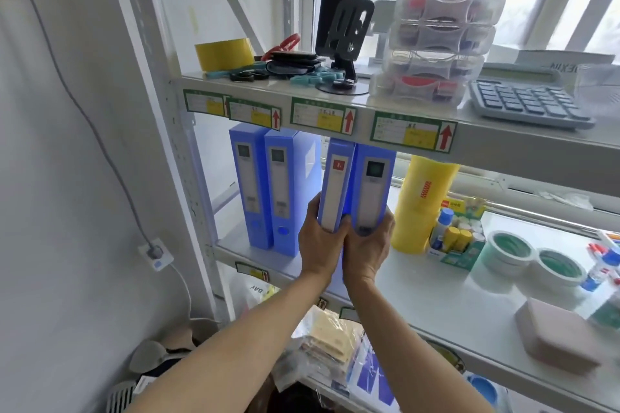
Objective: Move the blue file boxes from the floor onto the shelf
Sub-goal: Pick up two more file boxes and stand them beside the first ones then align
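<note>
Boxes [355, 188], two blue and glossy, stand upright in your hands at the shelf [436, 298] edge, spines facing you. Your left hand [318, 245] clamps the narrower one, your right hand [367, 250] the wider. The gap lies straight ahead, between two shelved boxes [265, 184] and a yellow tub [419, 204].

A person's left hand [318, 246] and right hand [367, 250] grip the lower ends of 2 blue file boxes, one with a red mark [335, 184] and one beside it [370, 188], held upright side by side over the middle shelf [436, 298]. 2 more blue boxes [265, 184] stand on that shelf to the left, a yellow container [419, 204] to the right. A calculator [526, 102] and clear stacked cases [436, 47] rest on the upper shelf [486, 141].
</note>
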